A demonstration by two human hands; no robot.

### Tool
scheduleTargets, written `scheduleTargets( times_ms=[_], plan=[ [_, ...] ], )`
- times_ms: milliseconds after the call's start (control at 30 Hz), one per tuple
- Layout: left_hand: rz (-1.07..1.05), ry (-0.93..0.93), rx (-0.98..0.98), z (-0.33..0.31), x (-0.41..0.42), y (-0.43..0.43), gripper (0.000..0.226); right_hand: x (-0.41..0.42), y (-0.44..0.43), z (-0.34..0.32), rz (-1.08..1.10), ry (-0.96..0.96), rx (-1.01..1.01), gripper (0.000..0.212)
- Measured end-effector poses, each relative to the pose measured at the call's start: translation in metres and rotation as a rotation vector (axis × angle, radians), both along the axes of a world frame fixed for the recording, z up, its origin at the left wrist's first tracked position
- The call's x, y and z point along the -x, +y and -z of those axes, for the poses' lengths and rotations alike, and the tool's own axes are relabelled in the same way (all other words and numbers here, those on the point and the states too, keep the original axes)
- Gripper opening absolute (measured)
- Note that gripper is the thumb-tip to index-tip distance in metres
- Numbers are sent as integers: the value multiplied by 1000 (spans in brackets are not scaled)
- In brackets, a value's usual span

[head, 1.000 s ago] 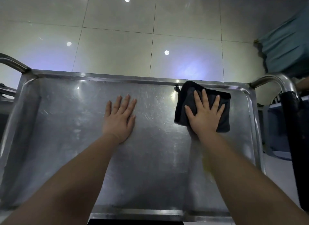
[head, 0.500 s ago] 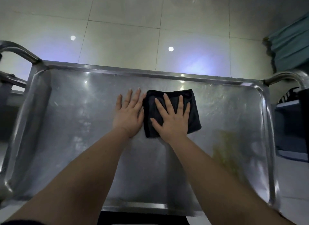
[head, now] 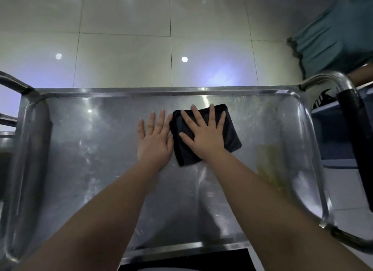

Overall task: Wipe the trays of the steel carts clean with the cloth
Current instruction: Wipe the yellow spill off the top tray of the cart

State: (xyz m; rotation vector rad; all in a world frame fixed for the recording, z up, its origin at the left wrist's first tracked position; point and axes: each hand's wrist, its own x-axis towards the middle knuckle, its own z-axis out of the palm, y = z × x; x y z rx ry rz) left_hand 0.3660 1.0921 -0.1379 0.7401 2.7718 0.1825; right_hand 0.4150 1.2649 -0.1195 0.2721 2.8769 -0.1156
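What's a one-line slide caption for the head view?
Right hand presses a folded black cloth flat on the steel cart tray; left hand rests flat beside it.

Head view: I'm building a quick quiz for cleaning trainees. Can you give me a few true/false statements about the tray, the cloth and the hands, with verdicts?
1. The right hand presses flat, fingers spread, on the black cloth. True.
2. The left hand grips one end of the cloth. False: it lies flat on the bare tray beside the cloth, fingers straight.
3. A yellowish smear shows on the tray to the right of the cloth. True.
4. The cloth lies in the tray's near left corner. False: it is around the middle of the tray's width, toward the far rim.
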Motion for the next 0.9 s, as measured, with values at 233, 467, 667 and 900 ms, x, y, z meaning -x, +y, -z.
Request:
scheduleTargets(
  times_ms=[233, 467, 667, 900],
  plan=[
    [-12, -2, -17, -2, -3, 0, 58, -12, 10, 13, 108, 7, 14, 71],
    [-25, 27, 11, 0, -3, 0, 60, -81, 105, 13, 299, 1, -14, 72],
    [-43, 87, 38, -5, -7, 8, 62, -102, 150, 7, 352, -54, 23, 71],
    [-74, 8, 0, -20, -48, 41, 61, -130, 169, 5, 297, -22, 2, 70]
  ],
)
